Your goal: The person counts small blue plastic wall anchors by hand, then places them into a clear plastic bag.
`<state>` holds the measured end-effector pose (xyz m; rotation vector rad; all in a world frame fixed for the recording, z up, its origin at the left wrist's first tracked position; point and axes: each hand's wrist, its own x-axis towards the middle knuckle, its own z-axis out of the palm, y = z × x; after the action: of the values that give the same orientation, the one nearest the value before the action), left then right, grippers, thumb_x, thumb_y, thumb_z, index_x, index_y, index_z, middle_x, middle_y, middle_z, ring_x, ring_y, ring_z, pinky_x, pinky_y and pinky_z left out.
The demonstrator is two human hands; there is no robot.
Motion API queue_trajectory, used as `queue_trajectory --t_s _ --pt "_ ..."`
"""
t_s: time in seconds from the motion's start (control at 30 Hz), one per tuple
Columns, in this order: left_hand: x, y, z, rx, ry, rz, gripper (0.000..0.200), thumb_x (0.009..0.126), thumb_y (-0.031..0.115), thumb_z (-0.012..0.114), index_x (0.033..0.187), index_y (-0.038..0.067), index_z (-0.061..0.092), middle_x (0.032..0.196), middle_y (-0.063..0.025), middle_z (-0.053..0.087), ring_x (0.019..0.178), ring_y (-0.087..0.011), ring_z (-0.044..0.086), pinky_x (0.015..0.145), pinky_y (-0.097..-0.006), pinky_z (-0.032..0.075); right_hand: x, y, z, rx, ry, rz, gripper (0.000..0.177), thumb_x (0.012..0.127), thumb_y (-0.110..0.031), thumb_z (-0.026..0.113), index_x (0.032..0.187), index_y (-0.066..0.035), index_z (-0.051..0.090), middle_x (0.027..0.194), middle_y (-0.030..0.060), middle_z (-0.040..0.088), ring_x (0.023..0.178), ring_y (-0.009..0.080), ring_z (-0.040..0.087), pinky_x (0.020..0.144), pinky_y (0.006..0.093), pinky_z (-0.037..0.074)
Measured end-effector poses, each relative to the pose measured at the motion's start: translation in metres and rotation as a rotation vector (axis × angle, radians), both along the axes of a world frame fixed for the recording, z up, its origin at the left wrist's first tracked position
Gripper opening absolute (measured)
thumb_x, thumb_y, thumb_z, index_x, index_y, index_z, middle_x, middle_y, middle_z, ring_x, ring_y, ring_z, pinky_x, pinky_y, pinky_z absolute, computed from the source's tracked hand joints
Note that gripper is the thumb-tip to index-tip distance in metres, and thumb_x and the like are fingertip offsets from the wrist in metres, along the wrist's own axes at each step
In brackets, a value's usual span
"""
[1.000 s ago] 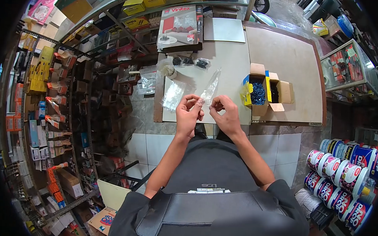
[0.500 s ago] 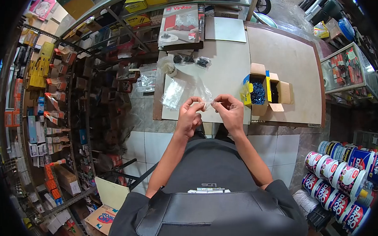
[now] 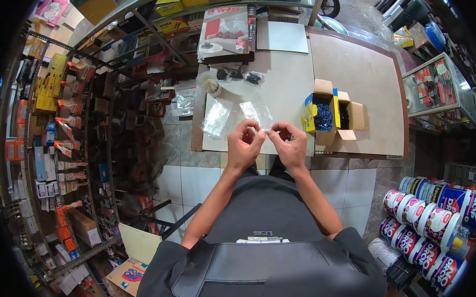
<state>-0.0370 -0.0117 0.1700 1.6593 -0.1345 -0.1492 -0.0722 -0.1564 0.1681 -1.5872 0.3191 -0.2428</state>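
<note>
A small clear bag (image 3: 255,111) is pinched at its near edge by the left hand (image 3: 244,147) and the right hand (image 3: 291,146), fingers shut tight on it, likely so the thin plastic is kept spread. It is held above the table (image 3: 353,68), at 12 o'clock from the hands. An open box (image 3: 324,116) is kept near at 2 o'clock.

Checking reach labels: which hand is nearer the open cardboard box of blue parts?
Right. The right hand is close beside the cardboard box; the left hand is on the right hand's far side, farther off. Both pinch a clear plastic bag.
</note>
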Motion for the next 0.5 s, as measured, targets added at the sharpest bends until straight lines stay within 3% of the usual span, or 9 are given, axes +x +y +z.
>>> queue_trajectory --t_s 0.17,0.27,0.33,0.37,0.43,0.47,0.5 --pt "0.005 0.001 -0.003 -0.242 0.25 0.059 0.006 0.091 0.009 0.066 0.094 0.007 0.061 0.063 0.0051 0.051 0.049 -0.0012 0.045 0.041 -0.0198 0.029 -0.002 -0.001 0.003 -0.112 -0.045 0.079 0.01 0.083 -0.006 0.071 0.089 0.003 0.072 0.076 -0.0008 0.068 0.059 0.0024 0.054 0.055 0.0202 0.044" --pt "0.007 0.003 0.0 -0.302 0.428 0.079 0.007 0.09 0.011 0.067 0.091 0.006 0.063 0.062 0.0053 0.053 0.051 -0.0012 0.046 0.043 -0.0207 0.038 0.0 0.0 0.004 0.117 0.064 0.114 0.009 0.082 -0.003 0.071 0.089 0.003 0.073 0.074 0.0009 0.068 0.058 0.0023 0.054 0.053 0.0201 0.041" --pt "0.007 0.001 -0.001 -0.343 0.477 0.069 0.005 0.091 0.011 0.067 0.092 0.007 0.063 0.061 0.0059 0.051 0.048 -0.0013 0.042 0.041 -0.0203 0.032 0.003 -0.001 -0.003 0.48 0.183 0.152 0.013 0.085 0.0 0.067 0.097 0.003 0.069 0.076 -0.0009 0.064 0.054 0.0016 0.048 0.049 0.0193 0.035" --pt "0.007 0.0 -0.002 -0.386 0.525 0.061 0.004 0.091 0.01 0.066 0.093 0.008 0.063 0.061 0.0065 0.048 0.045 -0.0014 0.037 0.039 -0.0199 0.027 0.003 -0.002 -0.004 0.481 0.182 0.152 0.013 0.085 0.0 0.067 0.097 0.003 0.069 0.076 -0.0009 0.064 0.054 0.0016 0.048 0.049 0.0193 0.035" --pt "0.006 0.004 -0.005 -0.429 0.582 0.039 0.004 0.091 0.011 0.065 0.092 0.007 0.065 0.06 0.0064 0.049 0.046 -0.0013 0.039 0.04 -0.0203 0.028 0.001 -0.004 -0.006 0.951 0.275 0.22 0.015 0.089 -0.006 0.059 0.101 0.0 0.065 0.074 -0.0024 0.06 0.047 0.0037 0.038 0.047 0.0219 0.033" --pt "0.007 0.005 -0.007 -0.473 0.637 0.016 0.005 0.091 0.011 0.065 0.09 0.006 0.066 0.06 0.0062 0.05 0.046 -0.0013 0.041 0.04 -0.0206 0.03 0.001 -0.006 -0.013 0.951 0.275 0.223 0.015 0.089 -0.006 0.059 0.101 0.0 0.065 0.074 -0.0024 0.06 0.047 0.0037 0.038 0.047 0.0219 0.033" --pt "0.007 0.006 -0.008 -0.473 0.637 0.019 0.005 0.091 0.011 0.065 0.09 0.006 0.066 0.06 0.0062 0.05 0.046 -0.0013 0.041 0.04 -0.0206 0.03 0.001 -0.007 -0.019 1.105 0.297 0.268 0.015 0.091 -0.01 0.055 0.101 -0.002 0.063 0.072 -0.0031 0.057 0.046 0.0045 0.034 0.046 0.0227 0.032"
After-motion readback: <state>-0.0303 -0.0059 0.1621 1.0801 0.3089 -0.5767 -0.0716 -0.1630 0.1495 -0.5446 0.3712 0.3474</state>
